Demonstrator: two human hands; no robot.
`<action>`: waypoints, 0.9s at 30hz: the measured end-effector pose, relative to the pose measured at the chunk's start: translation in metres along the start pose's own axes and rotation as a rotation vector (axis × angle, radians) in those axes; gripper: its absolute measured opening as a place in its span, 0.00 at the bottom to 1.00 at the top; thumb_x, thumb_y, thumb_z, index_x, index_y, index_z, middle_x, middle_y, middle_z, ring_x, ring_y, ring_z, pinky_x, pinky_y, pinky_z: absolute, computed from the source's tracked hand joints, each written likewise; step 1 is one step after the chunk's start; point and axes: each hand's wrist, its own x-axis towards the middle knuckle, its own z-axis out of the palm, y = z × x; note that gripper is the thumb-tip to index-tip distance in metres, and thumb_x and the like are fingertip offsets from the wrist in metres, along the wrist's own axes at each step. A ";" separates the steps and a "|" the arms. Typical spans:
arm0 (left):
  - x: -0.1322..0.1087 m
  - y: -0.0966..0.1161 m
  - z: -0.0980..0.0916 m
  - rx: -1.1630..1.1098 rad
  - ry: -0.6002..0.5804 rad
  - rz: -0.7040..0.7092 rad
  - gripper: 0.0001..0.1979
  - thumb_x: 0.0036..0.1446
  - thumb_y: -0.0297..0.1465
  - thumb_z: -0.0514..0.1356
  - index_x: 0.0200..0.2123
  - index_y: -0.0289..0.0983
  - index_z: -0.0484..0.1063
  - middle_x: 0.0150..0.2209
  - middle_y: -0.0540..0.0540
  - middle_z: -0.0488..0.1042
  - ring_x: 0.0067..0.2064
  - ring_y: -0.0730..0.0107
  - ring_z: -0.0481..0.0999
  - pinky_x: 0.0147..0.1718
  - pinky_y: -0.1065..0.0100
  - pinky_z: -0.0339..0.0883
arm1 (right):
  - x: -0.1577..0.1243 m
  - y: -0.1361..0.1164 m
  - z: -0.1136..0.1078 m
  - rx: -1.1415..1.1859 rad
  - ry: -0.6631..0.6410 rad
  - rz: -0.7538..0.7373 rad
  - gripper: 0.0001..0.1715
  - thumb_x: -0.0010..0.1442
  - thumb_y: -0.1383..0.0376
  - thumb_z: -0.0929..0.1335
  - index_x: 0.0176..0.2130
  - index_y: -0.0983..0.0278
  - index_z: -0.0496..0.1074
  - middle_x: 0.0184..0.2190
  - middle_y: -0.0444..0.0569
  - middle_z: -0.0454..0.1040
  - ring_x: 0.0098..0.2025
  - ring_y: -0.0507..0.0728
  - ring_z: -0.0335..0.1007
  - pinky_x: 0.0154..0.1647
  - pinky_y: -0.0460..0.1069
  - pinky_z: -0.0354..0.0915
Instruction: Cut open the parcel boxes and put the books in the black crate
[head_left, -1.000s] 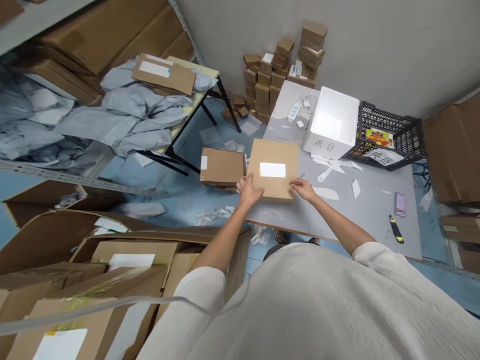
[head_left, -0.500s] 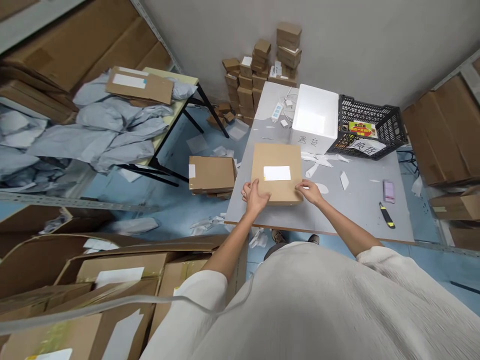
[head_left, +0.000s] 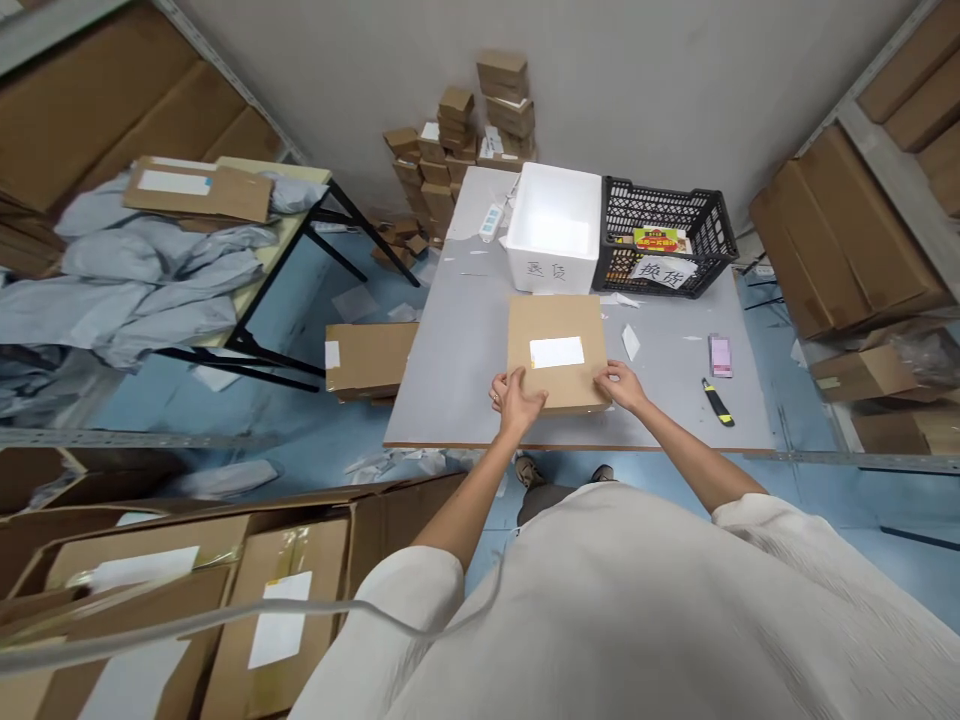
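Both my hands are on a flat brown cardboard box (head_left: 556,335) with a white label (head_left: 556,352), lying on the grey table (head_left: 450,380) near its front edge. My left hand (head_left: 517,402) grips the box's near left corner. My right hand (head_left: 621,385) holds its near right edge, fingers over the rim. The box's underside is hidden.
Behind the box stand a white foam box (head_left: 553,228) and a black plastic crate (head_left: 664,240). A yellow-and-black utility knife (head_left: 718,402) and a blurred pink item (head_left: 721,355) lie to the right. A cardboard package (head_left: 367,360) sits beyond the table's left edge, and open cartons (head_left: 292,600) fill the lower left.
The view has turned left, shifting the whole scene right. The box has slid across the table, straightened, and now lies closer to the foam box, with both hands still on it.
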 end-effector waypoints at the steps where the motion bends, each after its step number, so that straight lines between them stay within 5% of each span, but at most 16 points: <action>1: -0.006 0.007 0.011 -0.007 -0.006 0.000 0.39 0.58 0.39 0.76 0.70 0.49 0.71 0.73 0.35 0.58 0.75 0.37 0.62 0.72 0.42 0.62 | -0.001 0.008 -0.011 -0.001 0.003 0.002 0.10 0.62 0.55 0.75 0.34 0.56 0.86 0.70 0.51 0.76 0.76 0.69 0.68 0.78 0.61 0.62; 9: -0.034 0.049 0.076 0.030 -0.078 0.000 0.37 0.60 0.39 0.74 0.71 0.50 0.69 0.75 0.37 0.57 0.76 0.39 0.61 0.74 0.43 0.62 | 0.009 0.058 -0.071 0.006 -0.009 0.004 0.12 0.62 0.54 0.75 0.36 0.58 0.87 0.71 0.52 0.76 0.76 0.70 0.69 0.78 0.61 0.63; 14: -0.031 0.051 0.085 0.134 -0.191 0.040 0.35 0.61 0.34 0.70 0.70 0.50 0.68 0.74 0.36 0.61 0.75 0.39 0.65 0.73 0.43 0.63 | 0.024 0.082 -0.082 -0.018 -0.044 -0.037 0.21 0.64 0.56 0.74 0.53 0.60 0.87 0.74 0.56 0.72 0.76 0.69 0.69 0.79 0.61 0.63; 19: 0.007 0.057 0.066 0.226 -0.194 0.164 0.32 0.65 0.35 0.66 0.70 0.46 0.68 0.81 0.34 0.54 0.81 0.37 0.58 0.76 0.40 0.59 | 0.018 0.083 -0.065 -0.395 -0.091 -0.152 0.47 0.60 0.58 0.79 0.75 0.60 0.73 0.85 0.62 0.54 0.85 0.77 0.48 0.83 0.72 0.51; 27: 0.090 0.102 0.064 0.268 -0.337 0.395 0.31 0.68 0.35 0.63 0.73 0.44 0.69 0.80 0.34 0.59 0.81 0.40 0.59 0.78 0.44 0.57 | -0.001 0.069 -0.033 -0.635 -0.235 -0.275 0.52 0.64 0.53 0.80 0.79 0.58 0.67 0.84 0.64 0.54 0.85 0.75 0.47 0.83 0.70 0.48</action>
